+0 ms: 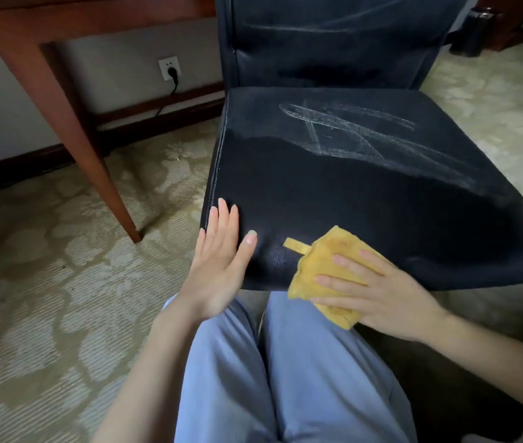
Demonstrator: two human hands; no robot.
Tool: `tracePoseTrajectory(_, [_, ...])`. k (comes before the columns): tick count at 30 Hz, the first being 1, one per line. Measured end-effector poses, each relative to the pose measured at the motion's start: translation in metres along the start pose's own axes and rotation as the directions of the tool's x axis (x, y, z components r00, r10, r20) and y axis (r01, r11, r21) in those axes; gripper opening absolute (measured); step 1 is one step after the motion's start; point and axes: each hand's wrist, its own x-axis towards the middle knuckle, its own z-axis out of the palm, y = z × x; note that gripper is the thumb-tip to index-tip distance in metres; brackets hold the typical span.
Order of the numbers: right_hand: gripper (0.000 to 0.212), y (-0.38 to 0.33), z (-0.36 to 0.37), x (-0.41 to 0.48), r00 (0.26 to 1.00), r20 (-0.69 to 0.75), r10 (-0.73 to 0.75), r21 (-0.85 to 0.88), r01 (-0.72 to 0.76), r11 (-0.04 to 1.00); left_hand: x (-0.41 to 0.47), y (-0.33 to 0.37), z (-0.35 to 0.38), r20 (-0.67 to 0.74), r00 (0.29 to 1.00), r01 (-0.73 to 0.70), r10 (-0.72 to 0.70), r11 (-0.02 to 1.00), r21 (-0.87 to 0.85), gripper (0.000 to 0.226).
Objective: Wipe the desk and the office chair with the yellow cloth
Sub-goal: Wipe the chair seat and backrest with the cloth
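Observation:
The black leather office chair (365, 193) stands in front of me, its seat streaked with pale marks toward the back. On the seat's front edge lies the yellow cloth (320, 266), crumpled. My right hand (378, 292) presses flat on the cloth with spread, straight fingers. My left hand (221, 254) rests against the seat's front left corner, fingers straight and together. The brown wooden desk (71, 100) shows only its leg and lower frame at the upper left.
Patterned beige carpet (45, 298) covers the floor. A wall socket (170, 68) with a black plug and cable sits under the desk. My knees in light blue trousers (285, 362) are just before the chair. A dark object (477, 30) stands at the upper right.

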Motion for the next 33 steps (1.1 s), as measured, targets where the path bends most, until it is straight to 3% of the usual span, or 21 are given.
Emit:
tracePoseTrajectory(3, [0.059, 0.019, 0.002, -0.027, 0.999, 0.009, 0.053, 0.029, -0.053, 0.998, 0.000, -0.002, -0.001, 0.005, 1.000, -0.015, 0.015, 1.000, -0.026, 0.082])
tracePoseTrajectory(7, [0.045, 0.033, -0.007, -0.031, 0.982, 0.086, 0.168, 0.202, -0.182, 0.962, 0.000, -0.004, -0.001, 0.006, 0.999, -0.032, 0.032, 0.999, -0.040, 0.082])
tracePoseTrajectory(12, [0.047, 0.034, -0.021, 0.010, 0.910, 0.186, 0.372, 0.367, -0.415, 0.832, 0.005, -0.006, -0.008, 0.022, 0.999, -0.022, 0.024, 0.996, -0.091, 0.079])
tracePoseTrajectory(18, [0.051, 0.021, -0.029, 0.080, 0.864, 0.251, 0.438, 0.396, -0.504, 0.768, 0.021, -0.012, -0.033, 0.063, 0.995, 0.096, -0.082, 0.959, -0.268, 0.085])
tracePoseTrajectory(20, [0.049, 0.010, -0.032, 0.100, 0.883, 0.182, 0.432, 0.411, -0.467, 0.783, 0.034, -0.015, -0.048, 0.067, 0.986, 0.165, -0.151, 0.924, -0.344, 0.100])
tracePoseTrajectory(23, [0.052, -0.009, -0.036, 0.126, 0.948, 0.110, 0.297, 0.422, -0.315, 0.850, 0.052, -0.019, -0.069, 0.085, 0.970, 0.241, -0.226, 0.913, -0.329, 0.114])
tracePoseTrajectory(27, [0.043, -0.029, -0.041, 0.169, 0.989, 0.129, 0.078, 0.386, -0.122, 0.914, 0.063, -0.021, -0.079, 0.094, 0.967, 0.253, -0.237, 0.935, -0.249, 0.100])
tracePoseTrajectory(30, [0.037, -0.038, -0.039, 0.203, 0.981, 0.188, -0.053, 0.259, 0.002, 0.966, 0.069, -0.018, -0.077, 0.017, 0.970, 0.243, -0.243, 0.970, -0.014, 0.081])
tracePoseTrajectory(33, [0.045, -0.045, -0.036, 0.225, 0.955, 0.288, -0.067, 0.058, 0.052, 0.997, 0.074, -0.013, -0.067, 0.004, 0.982, 0.177, -0.190, 0.922, 0.344, 0.081])
